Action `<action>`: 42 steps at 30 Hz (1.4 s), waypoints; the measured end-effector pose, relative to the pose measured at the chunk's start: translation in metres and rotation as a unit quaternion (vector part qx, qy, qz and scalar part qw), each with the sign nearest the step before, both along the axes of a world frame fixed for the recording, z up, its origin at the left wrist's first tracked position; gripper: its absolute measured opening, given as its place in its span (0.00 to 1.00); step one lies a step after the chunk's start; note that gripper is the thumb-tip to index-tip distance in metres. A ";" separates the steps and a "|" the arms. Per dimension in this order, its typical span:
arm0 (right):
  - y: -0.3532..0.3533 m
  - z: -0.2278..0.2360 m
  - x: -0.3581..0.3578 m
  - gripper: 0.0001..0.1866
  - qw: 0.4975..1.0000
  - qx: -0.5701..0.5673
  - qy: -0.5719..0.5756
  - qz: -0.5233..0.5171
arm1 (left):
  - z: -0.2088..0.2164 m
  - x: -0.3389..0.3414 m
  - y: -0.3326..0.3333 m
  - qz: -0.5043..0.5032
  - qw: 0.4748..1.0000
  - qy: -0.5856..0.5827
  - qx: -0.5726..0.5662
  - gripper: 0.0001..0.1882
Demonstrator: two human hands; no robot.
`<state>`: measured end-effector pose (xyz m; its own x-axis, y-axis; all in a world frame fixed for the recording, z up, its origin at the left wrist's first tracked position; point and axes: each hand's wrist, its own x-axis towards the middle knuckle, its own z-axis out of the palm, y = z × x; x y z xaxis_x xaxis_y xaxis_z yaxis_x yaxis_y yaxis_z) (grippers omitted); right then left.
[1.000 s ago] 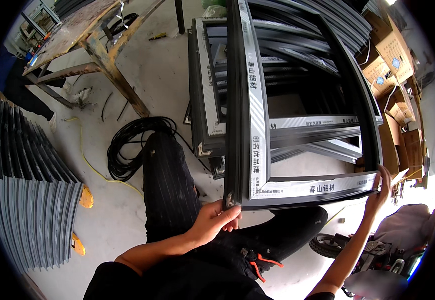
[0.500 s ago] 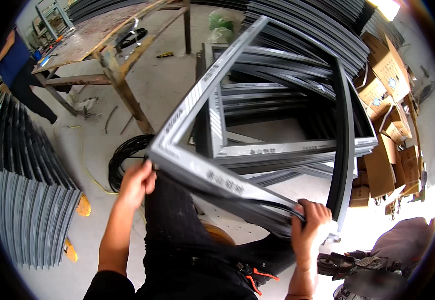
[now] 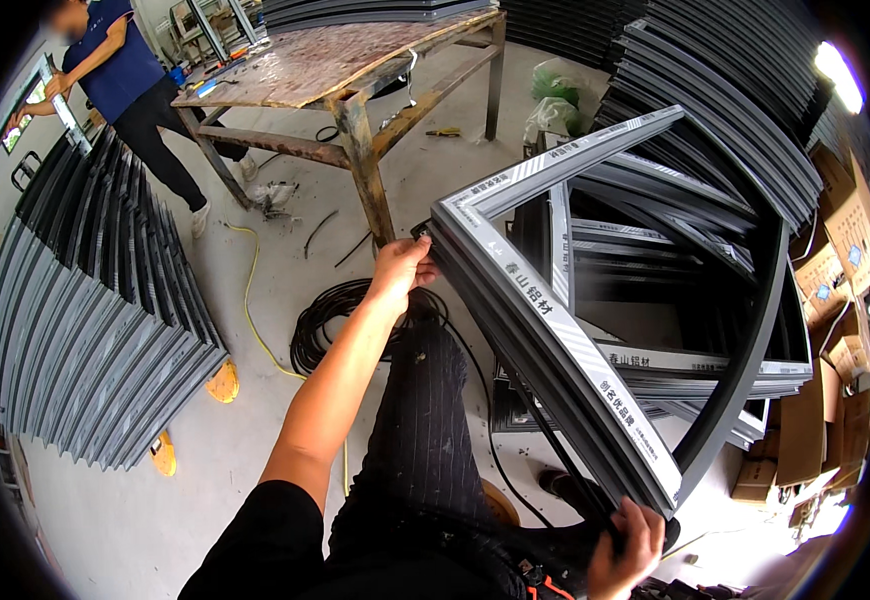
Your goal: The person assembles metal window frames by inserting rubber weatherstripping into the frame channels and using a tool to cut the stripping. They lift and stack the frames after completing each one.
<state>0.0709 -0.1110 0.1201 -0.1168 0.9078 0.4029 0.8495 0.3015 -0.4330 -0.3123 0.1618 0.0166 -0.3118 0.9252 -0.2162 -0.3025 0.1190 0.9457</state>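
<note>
A dark grey metal window frame [image 3: 555, 330], with pale printed film on its face, is tilted in front of me. My left hand [image 3: 405, 268] is closed on its left corner, thumb near the edge. At the lower right corner, my right hand [image 3: 630, 550] has its fingers curled round a thin black strip [image 3: 555, 440] that runs along the underside of the frame's near bar. Whether those fingers also touch the frame is hard to see. Behind it lies a pile of similar frames [image 3: 645, 358], partly hidden by the held one.
Curved grey profiles [image 3: 105, 350] are stacked at left, near a person in dark blue [image 3: 125, 60]. A worktable [image 3: 285, 65] stands behind. Coiled black cable [image 3: 330, 325] lies by my leg. Cardboard boxes [image 3: 805, 425] line the right. Orange-handled pliers [image 3: 553, 588] hang at my waist.
The view has turned left. The held frame has swung so its near bar slopes more steeply toward me. My right hand has moved down past the lower corner; my left still grips its corner.
</note>
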 end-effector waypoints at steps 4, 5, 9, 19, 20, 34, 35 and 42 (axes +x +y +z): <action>-0.035 0.000 0.040 0.15 0.972 -0.048 0.189 -0.128 | -0.003 -0.015 0.011 0.019 0.999 0.029 -0.012 0.19; -0.038 0.001 0.043 0.14 0.954 -0.033 0.253 -0.158 | -0.004 -0.020 0.016 0.037 0.999 0.037 -0.016 0.19; -0.029 0.004 0.048 0.11 0.959 -0.050 0.239 -0.144 | -0.006 -0.037 0.034 0.057 0.997 0.037 -0.032 0.19; -0.002 0.013 0.057 0.05 0.964 -0.186 0.165 0.094 | 0.006 -0.041 0.026 -0.076 0.996 -0.011 -0.038 0.15; -0.005 0.010 0.061 0.05 0.952 -0.213 0.199 0.088 | 0.006 -0.038 0.024 -0.068 0.997 -0.016 -0.035 0.17; 0.002 0.000 0.067 0.04 0.918 -0.290 0.261 0.070 | 0.004 0.015 -0.030 -0.133 0.989 -0.060 -0.014 0.17; 0.002 -0.003 0.066 0.04 0.916 -0.290 0.268 0.065 | 0.004 0.018 -0.033 -0.122 0.991 -0.060 -0.017 0.17; -0.001 -0.006 0.070 0.04 0.914 -0.295 0.271 0.059 | 0.007 0.039 -0.056 -0.168 0.984 -0.039 -0.035 0.20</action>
<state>0.1404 -0.1117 0.1139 -0.1562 0.9798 -0.1248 0.4383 -0.0445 -0.8977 -0.2736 0.1056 0.0239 0.0288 0.9551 -0.2950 -0.3057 0.2894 0.9071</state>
